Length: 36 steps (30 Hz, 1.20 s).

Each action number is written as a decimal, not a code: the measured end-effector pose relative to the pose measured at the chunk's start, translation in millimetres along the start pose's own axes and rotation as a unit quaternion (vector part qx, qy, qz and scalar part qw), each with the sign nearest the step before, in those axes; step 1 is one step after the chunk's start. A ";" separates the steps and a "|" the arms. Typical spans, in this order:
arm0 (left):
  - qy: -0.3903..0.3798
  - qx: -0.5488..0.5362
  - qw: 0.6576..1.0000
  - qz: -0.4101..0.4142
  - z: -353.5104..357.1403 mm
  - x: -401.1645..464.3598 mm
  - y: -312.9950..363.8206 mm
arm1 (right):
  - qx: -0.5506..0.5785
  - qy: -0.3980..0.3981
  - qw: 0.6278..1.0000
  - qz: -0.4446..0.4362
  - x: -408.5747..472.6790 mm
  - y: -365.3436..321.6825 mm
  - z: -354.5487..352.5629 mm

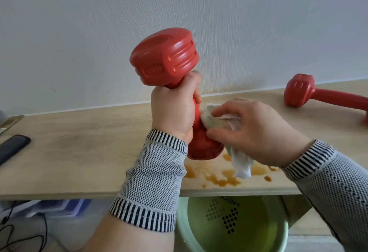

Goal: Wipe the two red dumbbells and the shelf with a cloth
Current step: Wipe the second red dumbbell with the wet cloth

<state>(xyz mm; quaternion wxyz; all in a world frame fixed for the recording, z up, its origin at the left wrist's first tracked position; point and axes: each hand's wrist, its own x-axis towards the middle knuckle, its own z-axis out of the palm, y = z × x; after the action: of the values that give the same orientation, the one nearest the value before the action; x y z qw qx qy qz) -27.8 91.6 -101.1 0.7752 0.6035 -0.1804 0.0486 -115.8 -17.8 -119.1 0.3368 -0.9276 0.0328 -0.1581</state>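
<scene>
Little could be read. The raised red dumbbell [165,60] bore an embossed oval label at about 7 o'clock on its upper head, its letters too blurred to make out. Below the shelf, at 5 o'clock in the view, the green basin [231,222] carried dark upside-down lettering that looked like "MEM", cut off by the shelf edge, above a dotted pattern.

Held dumbbell [165,60]: red, smooth, semi-gloss coating, ribbed head. Second dumbbell [310,94], right edge of frame: same finish. Cloth [219,120]: white, soft, crumpled. Shelf [89,152]: pale matt wood-grain, brown stains [225,178] lower centre. Sleeves [147,192]: grey knit.
</scene>
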 end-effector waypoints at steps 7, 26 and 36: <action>0.004 0.035 0.999 0.021 -1.5 -1.8 -5.5 | -0.009 0.005 0.996 -0.089 -2.0 4.6 3.2; 0.029 -0.035 0.998 -0.053 -1.9 -0.1 -8.3 | 0.040 0.060 0.995 -0.064 9.7 11.9 14.9; 0.072 -0.040 0.996 -0.043 -5.2 5.9 -8.9 | 0.008 0.062 0.993 -0.103 3.8 2.7 20.0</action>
<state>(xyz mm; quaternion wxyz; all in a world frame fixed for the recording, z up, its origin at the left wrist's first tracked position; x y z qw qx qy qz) -18.5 93.3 -108.4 0.8111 0.5741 -0.0997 0.0507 -105.8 -8.2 -134.2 0.3239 -0.9116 -0.0435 -0.2493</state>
